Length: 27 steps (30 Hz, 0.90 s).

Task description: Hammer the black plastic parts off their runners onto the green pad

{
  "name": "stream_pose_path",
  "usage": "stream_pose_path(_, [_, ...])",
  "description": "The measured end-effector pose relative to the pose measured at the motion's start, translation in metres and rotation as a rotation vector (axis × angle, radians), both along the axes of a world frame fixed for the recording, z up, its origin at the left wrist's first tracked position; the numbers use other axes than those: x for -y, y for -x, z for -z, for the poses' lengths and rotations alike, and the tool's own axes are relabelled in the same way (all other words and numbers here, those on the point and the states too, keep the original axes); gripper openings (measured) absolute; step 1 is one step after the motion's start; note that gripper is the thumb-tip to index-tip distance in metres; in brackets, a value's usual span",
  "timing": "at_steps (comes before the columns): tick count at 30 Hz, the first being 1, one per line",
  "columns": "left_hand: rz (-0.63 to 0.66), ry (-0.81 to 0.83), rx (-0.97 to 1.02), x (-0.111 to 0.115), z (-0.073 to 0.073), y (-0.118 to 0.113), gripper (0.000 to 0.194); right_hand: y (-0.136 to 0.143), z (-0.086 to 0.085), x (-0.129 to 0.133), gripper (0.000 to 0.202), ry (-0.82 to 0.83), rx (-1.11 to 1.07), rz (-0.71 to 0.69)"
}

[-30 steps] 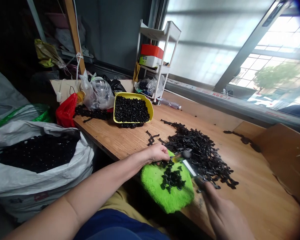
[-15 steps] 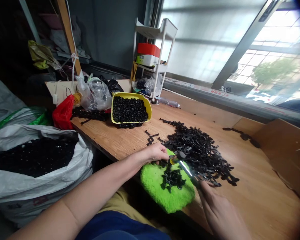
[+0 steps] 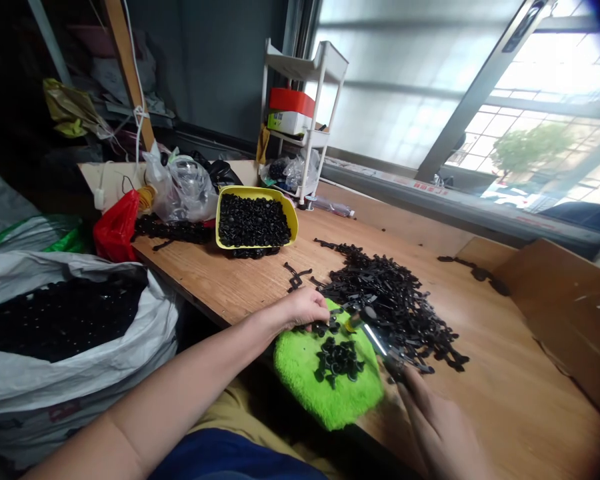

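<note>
My right hand (image 3: 433, 413) is wrapped round the dark grip of a small hammer (image 3: 376, 340), which has a shiny metal shaft and a head with a black end and a yellow end. The head hovers just right of my left hand (image 3: 307, 308). My left fingers are pinched on a small black part, mostly hidden under them, at the far edge of a fluffy green cloth (image 3: 305, 387). A cluster of small curved black pieces (image 3: 337, 360) lies on the cloth. Beyond it spreads a large pile of black plastic parts (image 3: 395, 293).
On the wooden table (image 3: 485, 393) stands a yellow tub (image 3: 294, 220) full of black pieces. Plastic bags (image 3: 187, 190), a red bag (image 3: 115, 227) and a white shelf rack (image 3: 307, 67) are behind. At left is a big white sack (image 3: 155, 313) of black parts.
The hammer head has moved slightly away from my left fingers, showing more black parts beside them. My left hand stays at the cloth's far edge. The whole view has shifted a little.
</note>
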<state>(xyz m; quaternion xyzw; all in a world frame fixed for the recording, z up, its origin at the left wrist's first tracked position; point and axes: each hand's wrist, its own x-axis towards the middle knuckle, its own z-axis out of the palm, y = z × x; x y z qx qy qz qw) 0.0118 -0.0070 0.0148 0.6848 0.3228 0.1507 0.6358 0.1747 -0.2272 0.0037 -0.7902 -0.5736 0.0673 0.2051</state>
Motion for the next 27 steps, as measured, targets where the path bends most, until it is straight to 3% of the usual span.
stream_pose_path(5, [-0.094,0.064,0.045,-0.001,0.001,0.002,0.006,0.004,0.006,-0.019,0.038,-0.083,-0.060,-0.066])
stream_pose_path(9, [-0.081,0.112,0.080,-0.005,-0.001,0.005,0.006,-0.009,0.019,-0.002,0.043,-0.198,-0.083,0.023])
stream_pose_path(15, [0.051,0.104,0.085,-0.008,-0.007,0.003,0.010,-0.017,0.019,0.022,0.036,-0.177,-0.117,-0.044])
stream_pose_path(27, [0.057,0.028,0.064,-0.004,-0.007,0.000,0.013,-0.023,0.032,0.031,0.037,-0.174,-0.165,-0.001])
